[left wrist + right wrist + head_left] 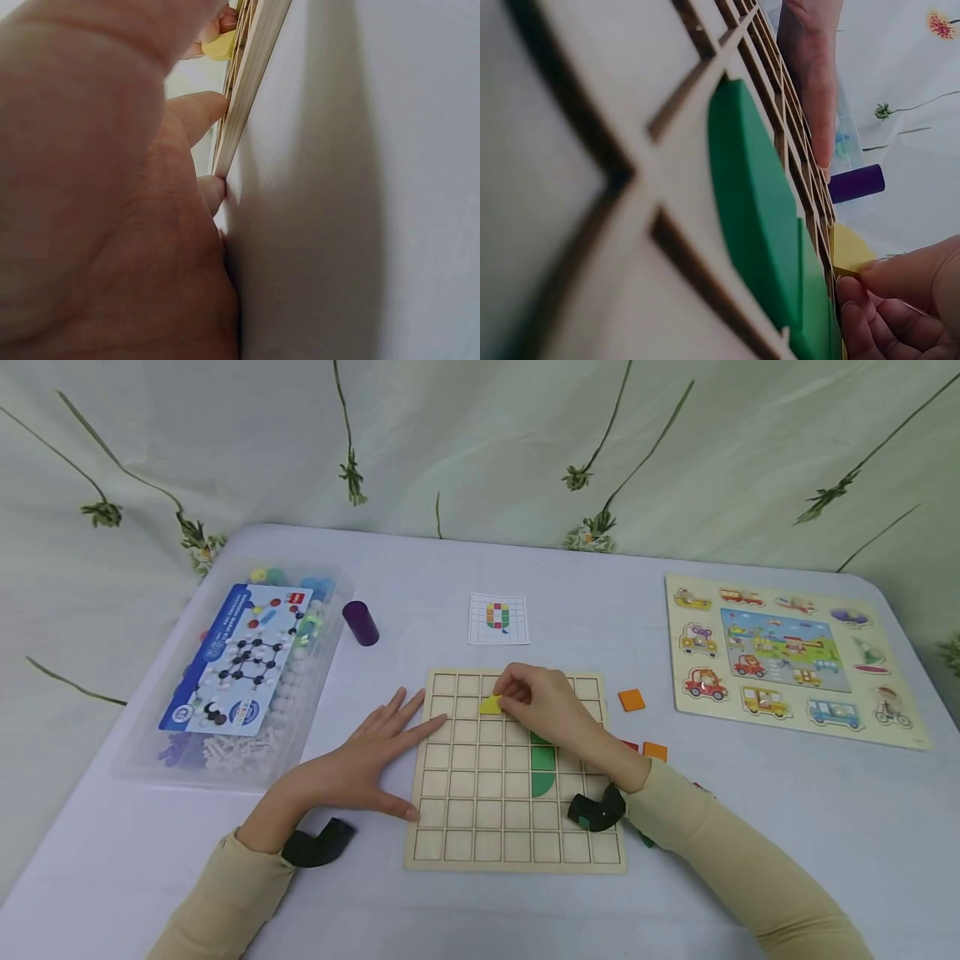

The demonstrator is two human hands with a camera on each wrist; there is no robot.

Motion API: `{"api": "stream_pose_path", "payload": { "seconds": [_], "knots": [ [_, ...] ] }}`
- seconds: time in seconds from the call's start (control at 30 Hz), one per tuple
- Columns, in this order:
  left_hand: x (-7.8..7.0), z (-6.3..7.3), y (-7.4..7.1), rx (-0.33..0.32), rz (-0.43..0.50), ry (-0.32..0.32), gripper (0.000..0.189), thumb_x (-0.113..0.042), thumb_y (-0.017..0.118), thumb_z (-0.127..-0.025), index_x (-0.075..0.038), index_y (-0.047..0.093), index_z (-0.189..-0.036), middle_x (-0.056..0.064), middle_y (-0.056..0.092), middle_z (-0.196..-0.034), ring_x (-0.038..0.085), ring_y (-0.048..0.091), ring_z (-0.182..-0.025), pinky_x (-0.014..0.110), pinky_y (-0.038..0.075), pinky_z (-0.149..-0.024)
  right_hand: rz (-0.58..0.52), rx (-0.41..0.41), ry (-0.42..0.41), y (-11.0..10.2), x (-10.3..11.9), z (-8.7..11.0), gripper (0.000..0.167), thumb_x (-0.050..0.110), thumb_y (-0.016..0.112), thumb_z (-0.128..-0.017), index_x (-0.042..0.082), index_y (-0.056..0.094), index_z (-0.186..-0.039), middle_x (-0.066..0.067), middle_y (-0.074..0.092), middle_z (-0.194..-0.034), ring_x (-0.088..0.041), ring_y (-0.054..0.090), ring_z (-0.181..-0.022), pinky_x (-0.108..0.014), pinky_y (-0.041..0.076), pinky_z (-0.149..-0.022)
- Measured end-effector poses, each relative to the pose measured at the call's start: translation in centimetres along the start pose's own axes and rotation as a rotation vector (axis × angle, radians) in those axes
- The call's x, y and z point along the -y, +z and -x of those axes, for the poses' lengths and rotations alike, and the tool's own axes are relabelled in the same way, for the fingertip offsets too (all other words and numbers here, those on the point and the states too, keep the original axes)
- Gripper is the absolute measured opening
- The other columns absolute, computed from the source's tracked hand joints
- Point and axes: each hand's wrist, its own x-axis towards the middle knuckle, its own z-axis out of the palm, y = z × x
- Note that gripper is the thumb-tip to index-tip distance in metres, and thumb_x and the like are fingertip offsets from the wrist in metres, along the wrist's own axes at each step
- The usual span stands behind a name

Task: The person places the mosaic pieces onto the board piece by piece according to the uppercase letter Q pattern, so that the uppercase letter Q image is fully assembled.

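A wooden grid board [472, 843] lies flat in front of me. With thumb and fingertips, my right hand [546, 706] pinches a yellow piece [491, 704] at a square in the board's second row from the top. In the right wrist view the yellow piece [849, 249] shows a rounded edge. Green pieces [543, 758] form a short column right of the board's middle, the lowest with a rounded corner; the right hand partly covers the top of this column. My left hand [352, 768] rests with spread fingers at the board's left edge, thumb and index finger touching it.
A small pattern card [498, 639] lies behind the board, beside a purple cylinder [361, 623]. A clear box of molecule model parts [300, 727] stands left; a vehicle picture puzzle [795, 727] lies right. Loose orange pieces [632, 699] and others, partly under the right sleeve, lie beside the board.
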Motion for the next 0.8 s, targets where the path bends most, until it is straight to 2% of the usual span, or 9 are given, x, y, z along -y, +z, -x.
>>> {"api": "stream_pose_path", "payload": {
  "seconds": [0.43,0.8],
  "knots": [
    [-0.03,-0.04,-0.05,0.0,0.001,0.006,0.107,-0.057,0.075,-0.067,-0.019,0.02,-0.15,0.011,-0.007,-0.155,0.029,-0.018,-0.137,0.055,-0.003,-0.106,0.031,0.063,-0.033,-0.29,0.38,0.14,0.011,-0.003,0.063,-0.085,0.007,0.064,-0.087,0.001,0.059,-0.074,-0.013,0.053,-0.069,-0.026,0.047,-0.064],
    [0.08,-0.02,-0.01,-0.003,-0.006,0.006,0.107,-0.057,0.076,-0.067,-0.019,0.02,-0.15,0.01,-0.007,-0.155,0.029,-0.017,-0.137,0.055,-0.002,-0.106,0.068,0.026,-0.055,-0.24,0.2,0.11,0.012,-0.004,0.064,-0.084,0.005,0.07,-0.089,-0.001,0.06,-0.081,-0.014,0.053,-0.069,-0.026,0.046,-0.063]
  ]
}}
